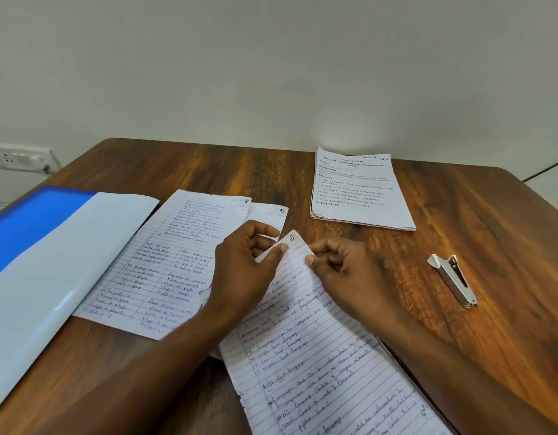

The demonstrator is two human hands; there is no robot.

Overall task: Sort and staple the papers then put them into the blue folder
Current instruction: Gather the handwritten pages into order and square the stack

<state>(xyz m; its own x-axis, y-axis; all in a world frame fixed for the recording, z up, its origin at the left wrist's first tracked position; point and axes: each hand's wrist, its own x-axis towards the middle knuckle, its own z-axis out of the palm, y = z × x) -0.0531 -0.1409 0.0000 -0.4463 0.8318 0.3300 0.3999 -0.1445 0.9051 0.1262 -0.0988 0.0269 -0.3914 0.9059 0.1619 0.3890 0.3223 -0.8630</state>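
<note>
A lined handwritten sheet (318, 365) lies tilted in front of me on the wooden table (491, 246). My left hand (243, 271) pinches its top corner from the left, thumb on the paper. My right hand (343, 271) pinches the same corner from the right. Two more handwritten pages (164, 262) lie partly overlapped to the left, one peeking out behind at the top (268, 215). The blue folder (45, 265) lies at the far left, its pale glossy flap facing up. A silver stapler (455, 279) rests on the table to the right, apart from both hands.
A stack of printed sheets (359, 193) sits at the back right of the table near the wall. A wall socket (17, 158) is at the far left, and a dark cable (544, 169) runs past the right back corner.
</note>
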